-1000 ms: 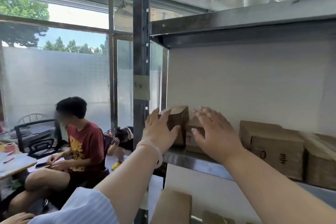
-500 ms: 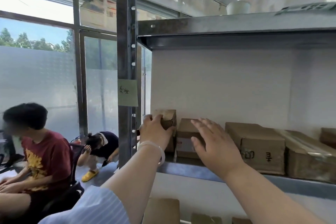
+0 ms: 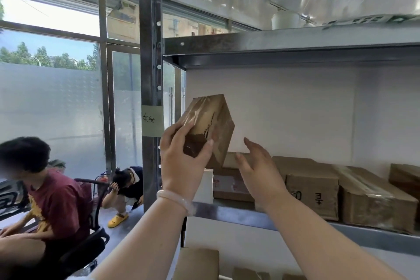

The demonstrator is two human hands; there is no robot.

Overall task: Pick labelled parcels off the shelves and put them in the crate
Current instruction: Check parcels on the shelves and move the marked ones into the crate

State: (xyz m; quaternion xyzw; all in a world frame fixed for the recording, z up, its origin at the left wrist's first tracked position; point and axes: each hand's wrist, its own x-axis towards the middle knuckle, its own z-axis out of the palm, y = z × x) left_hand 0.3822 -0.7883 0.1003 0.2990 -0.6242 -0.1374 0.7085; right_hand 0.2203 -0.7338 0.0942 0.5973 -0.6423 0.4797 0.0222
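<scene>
Raised off grey steel shelf [image 3: 238, 213] since half a second ago: small brown tape-wrapped cardboard parcel [image 3: 213, 118], tilted, inked face toward camera, likely for label reading. Pale green handwritten paper note [image 3: 152, 120] on steel upright, probably marking bay. Left hand [image 3: 179, 166]: grips parcel's lower corner. Right hand [image 3: 261, 175]: spread, empty, just beside parcel, seemingly ready for support. Brown cardboard boxes [image 3: 311, 191]: row along shelf, faces outward. Crate not in view.

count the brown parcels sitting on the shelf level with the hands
4: a parcel behind the right hand, a marked parcel beside it, a taped parcel further right, a last parcel cut off by the frame. More may be hidden.
</scene>
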